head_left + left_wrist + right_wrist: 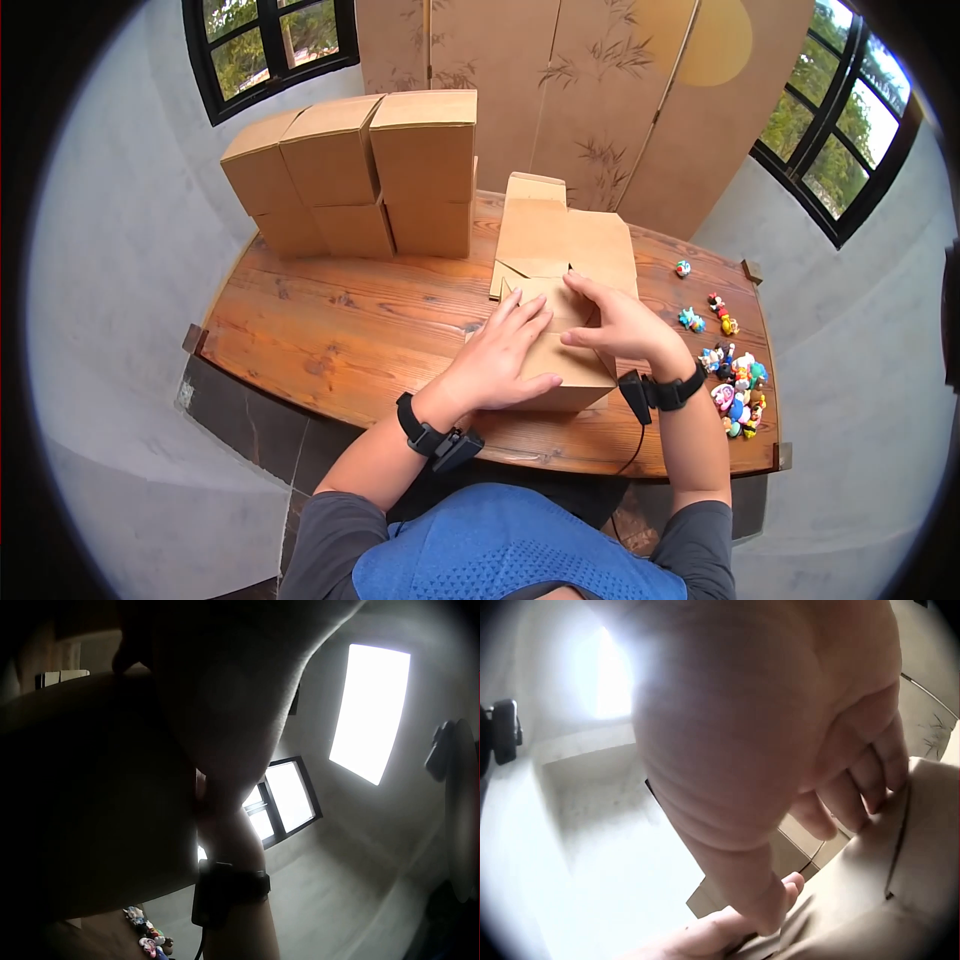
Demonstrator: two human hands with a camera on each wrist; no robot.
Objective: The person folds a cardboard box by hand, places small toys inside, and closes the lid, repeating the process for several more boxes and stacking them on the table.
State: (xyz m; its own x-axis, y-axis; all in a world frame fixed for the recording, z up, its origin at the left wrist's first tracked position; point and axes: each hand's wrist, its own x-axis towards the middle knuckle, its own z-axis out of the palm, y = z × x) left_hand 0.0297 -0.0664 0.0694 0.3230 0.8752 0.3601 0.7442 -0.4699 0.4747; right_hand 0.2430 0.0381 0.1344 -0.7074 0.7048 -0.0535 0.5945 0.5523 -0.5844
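On the wooden surface (pixel 330 330), a cardboard carton (pixel 582 367) was touched by both hands. The left hand (pixel 505 352) was laid across its top, fingers extended; the right hand (pixel 628 325) was placed at its far right part, thumb and fingers apart. Nothing was gripped. Cardboard panels (pixel 600 245) were seen behind the carton, toy figurines (pixel 740 385) to its right.

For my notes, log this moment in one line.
left hand: resting on near box; right hand: touching same box; toys: right; stacked boxes: back left
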